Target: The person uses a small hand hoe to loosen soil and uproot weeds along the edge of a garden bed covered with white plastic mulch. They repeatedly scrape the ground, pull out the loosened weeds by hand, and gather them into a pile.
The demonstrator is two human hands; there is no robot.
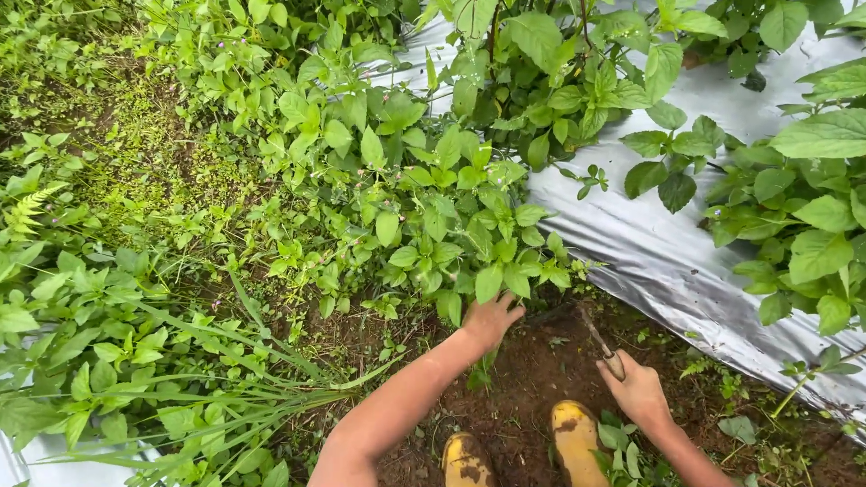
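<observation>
We are outdoors on a garden bed: bare brown soil (541, 379) at our feet, silver plastic mulch (667, 261) running off to the right, and dense weeds (424, 225) covering the ground ahead. Our left hand (490, 317) reaches into the base of the weeds, fingers curled around the lower stems, though leaves hide how firmly they close. Our right hand (639, 390) is wrapped tight on the handle of a small tool (599, 343), its dark blade angled down into the soil just beside the weed roots. The weeds look soft and light, with thin stems likely to snap, so low by the roots seems the best hold. Muddy yellow boots (523, 446) stand below. We see no containers.
</observation>
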